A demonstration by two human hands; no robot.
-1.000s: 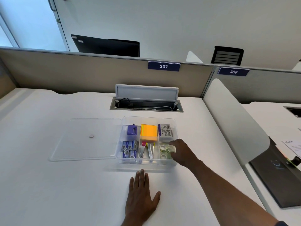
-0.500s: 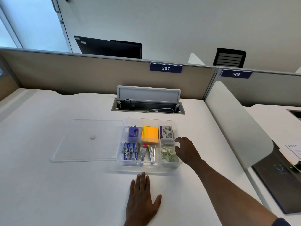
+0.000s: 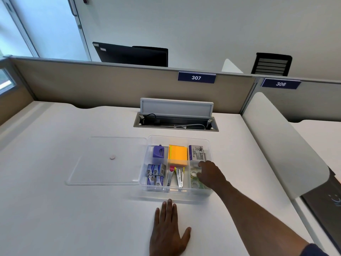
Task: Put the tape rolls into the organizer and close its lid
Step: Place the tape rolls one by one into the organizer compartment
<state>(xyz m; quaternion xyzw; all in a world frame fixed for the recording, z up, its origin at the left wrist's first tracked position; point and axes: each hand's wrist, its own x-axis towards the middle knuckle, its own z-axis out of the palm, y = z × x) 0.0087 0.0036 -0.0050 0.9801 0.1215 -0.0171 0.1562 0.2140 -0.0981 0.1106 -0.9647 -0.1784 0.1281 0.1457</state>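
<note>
While the left hand (image 3: 168, 230) lies flat and spread on the desk (image 3: 55, 209) near its front edge, gripping nothing, the right hand (image 3: 210, 175) is inside the organizer (image 3: 145, 183), fingers curled over the tape rolls (image 3: 194, 172) in its front right compartment; I cannot tell if it grips one. Pulling out carelessly could drag a roll along. The lid (image 3: 110, 160) lies apart, just left of the organizer.

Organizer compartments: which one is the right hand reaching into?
The front-right compartment, holding the tape rolls; the right hand covers it. The others hold staples, staplers and notes.
</note>
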